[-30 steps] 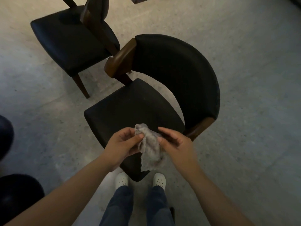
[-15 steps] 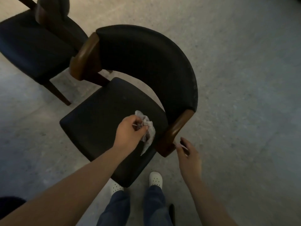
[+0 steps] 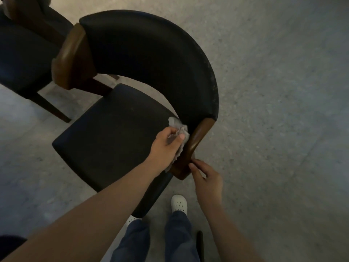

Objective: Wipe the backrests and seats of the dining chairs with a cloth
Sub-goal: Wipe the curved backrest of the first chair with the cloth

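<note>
Cloth [image 3: 177,127] clenched by left hand [image 3: 164,148] at backrest [image 3: 151,63] end; right hand [image 3: 207,178], fingers [image 3: 195,168] relaxed, touches wooden armrest [image 3: 199,138].

The speckled grey floor [image 3: 283,91] spreads all round, paler towards twelve o'clock and dim elsewhere in the low light. In the middle stands a dining chair [image 3: 113,138] with a black seat, a curved black backrest [image 3: 151,59] and brown wooden arm ends [image 3: 69,57]. A second chair [image 3: 22,59] of the same kind stands just beside it at ten o'clock, with one dark wooden leg [image 3: 52,108] showing.
</note>
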Motion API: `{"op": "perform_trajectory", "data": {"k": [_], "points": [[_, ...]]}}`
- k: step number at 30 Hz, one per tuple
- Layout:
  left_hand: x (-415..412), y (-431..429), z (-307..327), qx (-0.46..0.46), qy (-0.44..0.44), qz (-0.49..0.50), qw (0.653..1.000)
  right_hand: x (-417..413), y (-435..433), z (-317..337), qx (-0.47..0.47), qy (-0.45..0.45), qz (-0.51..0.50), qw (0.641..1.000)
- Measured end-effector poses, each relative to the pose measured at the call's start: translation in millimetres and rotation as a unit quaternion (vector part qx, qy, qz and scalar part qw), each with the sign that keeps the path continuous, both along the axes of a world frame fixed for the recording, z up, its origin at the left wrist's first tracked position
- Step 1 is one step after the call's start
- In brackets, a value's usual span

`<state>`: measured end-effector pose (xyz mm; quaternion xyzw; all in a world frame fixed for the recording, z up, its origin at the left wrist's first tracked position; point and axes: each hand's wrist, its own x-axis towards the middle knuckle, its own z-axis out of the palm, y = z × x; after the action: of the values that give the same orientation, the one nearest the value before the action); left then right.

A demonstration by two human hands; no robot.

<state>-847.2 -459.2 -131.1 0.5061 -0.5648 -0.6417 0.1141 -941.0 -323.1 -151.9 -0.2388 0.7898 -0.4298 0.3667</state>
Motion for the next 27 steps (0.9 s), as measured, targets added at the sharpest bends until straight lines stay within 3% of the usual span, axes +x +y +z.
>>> {"op": "perform_trajectory", "data": {"k": [9,13,18,23,27], "points": [[-32,17,0,-0.175,0.054,0.078,0.980,1,2,-7,-0.042,-0.012,-0.017,0.999],[-32,12,-15,-0.149,0.018,0.123,0.981,0,5,-12,-0.054,0.003,-0.012,0.998],[-14,5,-34,-0.060,-0.054,0.084,0.993,-2,5,-15,-0.048,-0.002,-0.008,0.999],[-28,-8,-1,-0.149,0.035,0.094,0.984,-4,3,-13,-0.038,-0.010,-0.012,0.999],[-54,-9,16,-0.222,0.062,0.034,0.973,-5,2,-13,-0.026,-0.019,-0.009,0.999]]}}
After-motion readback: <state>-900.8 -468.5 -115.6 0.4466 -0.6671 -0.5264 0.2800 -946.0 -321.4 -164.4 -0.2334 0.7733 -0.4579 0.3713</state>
